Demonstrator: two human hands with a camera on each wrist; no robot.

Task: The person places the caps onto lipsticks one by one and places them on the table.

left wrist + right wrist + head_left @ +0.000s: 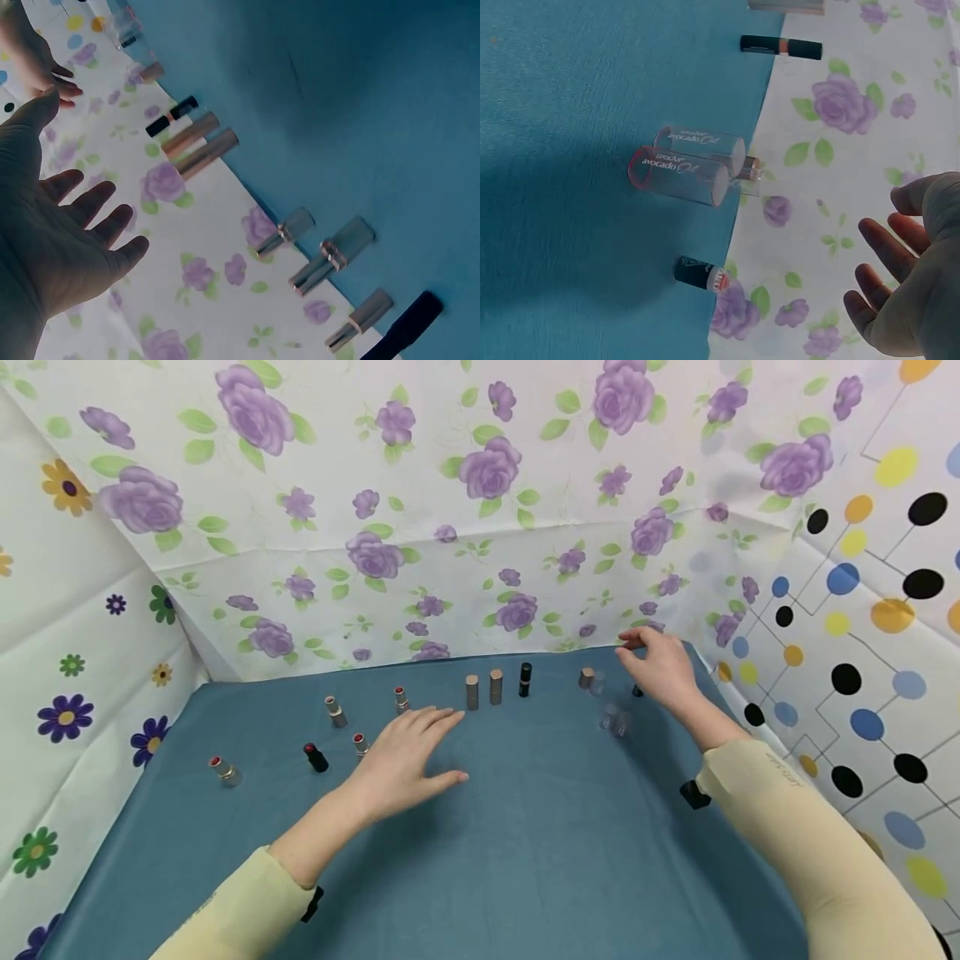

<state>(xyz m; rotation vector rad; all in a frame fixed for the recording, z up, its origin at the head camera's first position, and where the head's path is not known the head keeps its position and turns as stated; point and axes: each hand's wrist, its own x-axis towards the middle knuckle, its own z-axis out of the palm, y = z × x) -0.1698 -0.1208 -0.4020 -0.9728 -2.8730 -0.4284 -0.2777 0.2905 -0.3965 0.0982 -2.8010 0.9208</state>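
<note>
My left hand (401, 764) hovers over the left middle of the cloth with its fingers extended and thumb apart, holding nothing. Beneath and beside it stand several uncapped lipsticks, among them a red-tipped lipstick (360, 744) partly behind the hand, another lipstick (401, 698) and a black one (316, 758). Over the far right edge is my right hand (662, 670), its fingers loosely bent around nothing. Nearest to it are a short black cap (696, 273), partly hidden in the head view, clear lettered caps (679, 176) and a short rose-gold cap (586, 677).
Two rose-gold capped tubes (472, 692) and a slim black tube (524, 680) stand along the back of the blue cloth (487, 860). Two more lipsticks (225, 771) are at the left. A flowered sheet (450, 568) rises behind, and a dotted sheet (862, 693) borders the right.
</note>
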